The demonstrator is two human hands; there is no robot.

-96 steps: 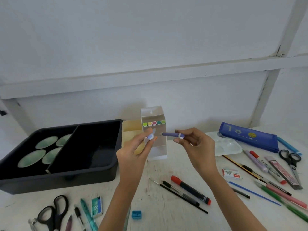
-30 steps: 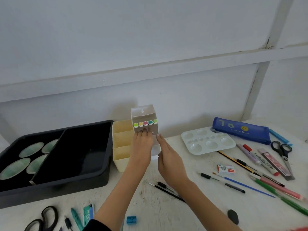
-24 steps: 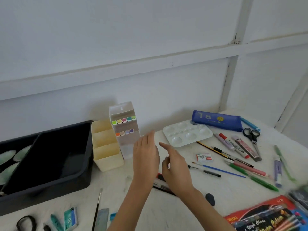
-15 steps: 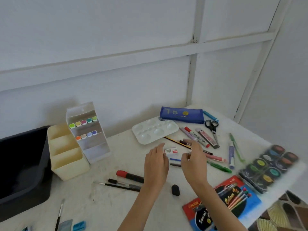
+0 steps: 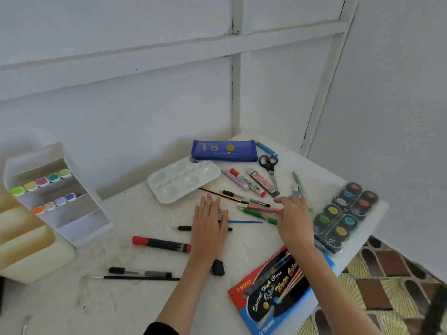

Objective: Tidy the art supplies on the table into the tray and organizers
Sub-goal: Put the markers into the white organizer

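Two hands, the left hand and the right hand, are hovering over a tabletop where two organizers are standing: a white organizer showing nine marker caps, five in its upper tier and four below, and a cream organizer. Lying singly are one palette, one blue pencil case, one pair of scissors, one black eraser, one red-capped marker and one box of colour pens. One paint set is sitting at the edge, its pots too blurred for counting.
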